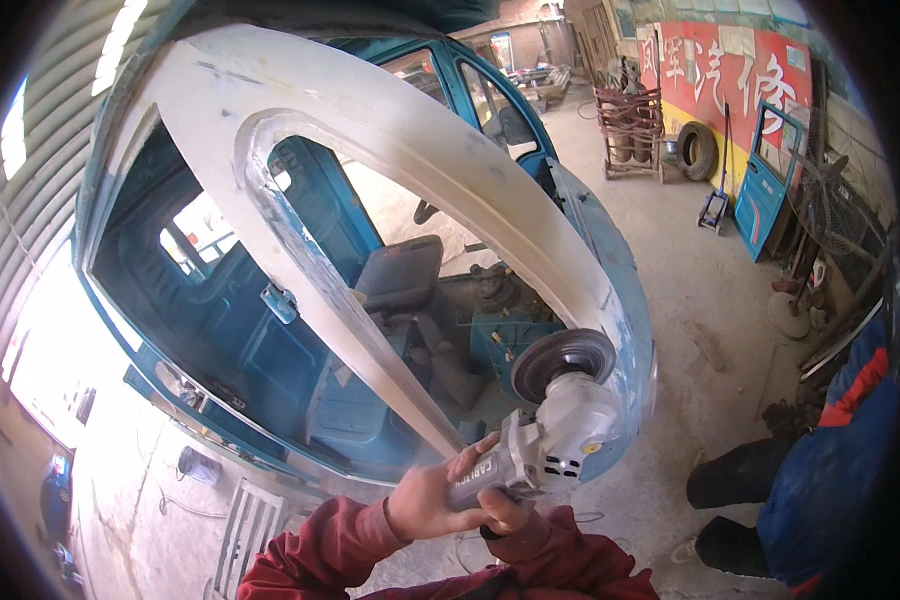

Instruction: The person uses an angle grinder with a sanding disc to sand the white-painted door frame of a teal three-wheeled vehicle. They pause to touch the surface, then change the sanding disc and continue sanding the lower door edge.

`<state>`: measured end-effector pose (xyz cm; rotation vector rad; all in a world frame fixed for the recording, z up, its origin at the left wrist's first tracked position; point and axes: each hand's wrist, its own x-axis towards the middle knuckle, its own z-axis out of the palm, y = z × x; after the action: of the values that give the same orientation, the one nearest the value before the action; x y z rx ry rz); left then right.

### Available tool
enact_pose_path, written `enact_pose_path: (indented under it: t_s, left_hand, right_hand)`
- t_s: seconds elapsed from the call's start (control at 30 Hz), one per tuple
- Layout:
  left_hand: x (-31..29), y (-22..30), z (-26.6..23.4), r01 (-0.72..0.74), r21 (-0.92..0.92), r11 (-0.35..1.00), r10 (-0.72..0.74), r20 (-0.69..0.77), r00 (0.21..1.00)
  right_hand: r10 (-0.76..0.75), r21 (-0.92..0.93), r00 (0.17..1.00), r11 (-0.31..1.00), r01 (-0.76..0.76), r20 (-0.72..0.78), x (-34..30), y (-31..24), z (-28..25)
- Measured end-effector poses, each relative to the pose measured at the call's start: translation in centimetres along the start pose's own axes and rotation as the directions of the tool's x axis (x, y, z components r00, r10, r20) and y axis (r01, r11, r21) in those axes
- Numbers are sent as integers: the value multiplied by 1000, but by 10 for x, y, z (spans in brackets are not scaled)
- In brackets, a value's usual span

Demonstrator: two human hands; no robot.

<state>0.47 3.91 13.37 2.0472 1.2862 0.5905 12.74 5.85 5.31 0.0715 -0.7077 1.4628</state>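
Both my hands are closed round a grey angle grinder below the cab's windscreen opening. My left hand wraps its body, and my right hand grips it close beside, partly hidden under the tool. The grinder's dark round sanding disc is tilted against or just over the lower corner of the white-coated windscreen frame; I cannot tell whether it touches. Blue paint shows through the pale coating near the disc and along the side pillar. The frame belongs to a blue vehicle cab without windscreen glass.
Inside the cab are a dark seat and a blue panel. Another person's blue-and-red sleeve and dark legs are close at the right. Beyond stand a tyre, a floor jack and a loose blue door. A slatted grey stool is lower left.
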Motion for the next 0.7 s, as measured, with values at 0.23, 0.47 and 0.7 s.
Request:
enact_pose_path:
  t_s: [0.23, 0.47, 0.7]
  left_hand:
    - [2, 2, -16, -80, -34, 996, 76, -108, 991]
    - [1, 5, -6, -25, -57, 998, 25, -3, 1000]
    - [1, 4, -12, -58, -20, 998, 56, -72, 996]
  right_hand:
    - [-40, 44, 982, 999, 32, 186, 23, 0, 9]
    - [13, 74, 994, 997, -21, 111, 5, -3, 0]
    - [-11, 39, 976, 999, 3, 217, 18, 4, -1]
